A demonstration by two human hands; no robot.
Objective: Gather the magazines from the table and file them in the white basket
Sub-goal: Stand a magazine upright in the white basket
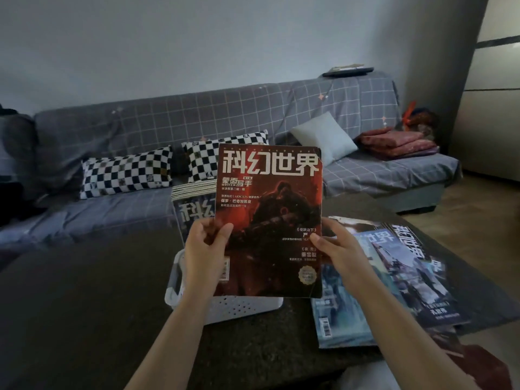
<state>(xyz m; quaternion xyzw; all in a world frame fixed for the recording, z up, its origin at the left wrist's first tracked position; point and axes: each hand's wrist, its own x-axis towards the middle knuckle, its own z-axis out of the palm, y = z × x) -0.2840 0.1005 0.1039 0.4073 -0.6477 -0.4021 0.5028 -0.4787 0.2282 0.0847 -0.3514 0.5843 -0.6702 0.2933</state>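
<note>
Magazine (270,209) upright between both hands

The red magazine (270,218) hides most of the white basket (239,306).

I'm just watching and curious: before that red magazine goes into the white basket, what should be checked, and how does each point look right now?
1. Both hands grip the red magazine, left hand and right hand: ok.
2. Magazine held upright: ok.
3. White basket sits below it: ok.
4. Magazines already filed stand upright: ok.
5. Free slot in the basket: cannot tell, hidden.
6. Table pile cleared: not ok.
</note>
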